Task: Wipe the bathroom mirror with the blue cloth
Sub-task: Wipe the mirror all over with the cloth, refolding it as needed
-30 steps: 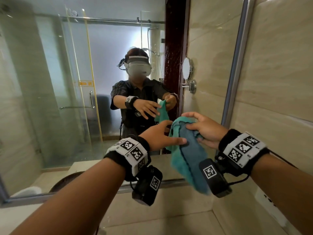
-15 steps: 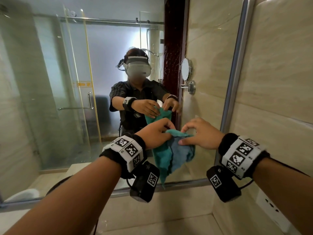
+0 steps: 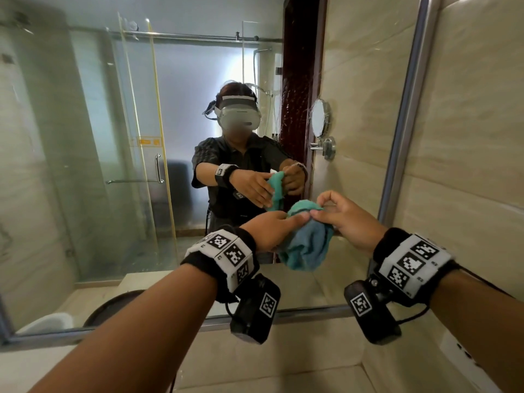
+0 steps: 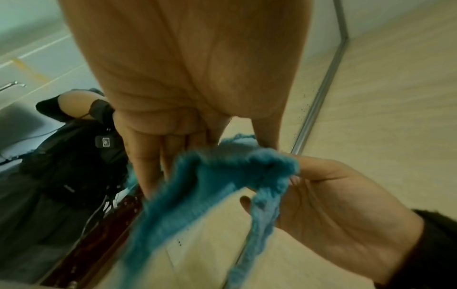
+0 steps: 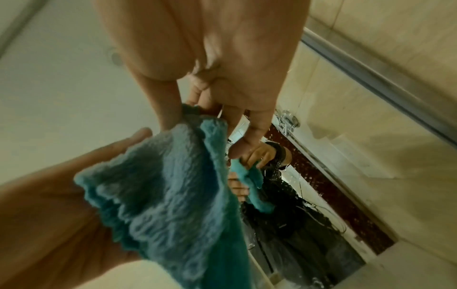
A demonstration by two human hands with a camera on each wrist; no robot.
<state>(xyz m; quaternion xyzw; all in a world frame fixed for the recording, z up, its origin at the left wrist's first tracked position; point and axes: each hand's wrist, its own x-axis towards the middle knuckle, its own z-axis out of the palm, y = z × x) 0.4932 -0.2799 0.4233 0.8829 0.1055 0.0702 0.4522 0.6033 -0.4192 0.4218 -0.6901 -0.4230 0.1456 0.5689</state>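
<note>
Left grip (image 3: 272, 229) and right grip (image 3: 350, 219) each pinch the top edge of the blue cloth (image 3: 307, 248), which hangs bunched between them in front of the lower right part of the mirror (image 3: 85, 151). From the left wrist, straight fingers (image 4: 143, 166) lie behind the blue cloth with the thumb pressed on its edge. From the right wrist, thumb and forefinger nip the upper fold, and the left grip's palm lies under the hanging folds.

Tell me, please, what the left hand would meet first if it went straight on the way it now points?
The blue cloth, which the left hand touches; just beyond, the right hand pinching it, then probably the mirror, though depth is unclear.
</note>
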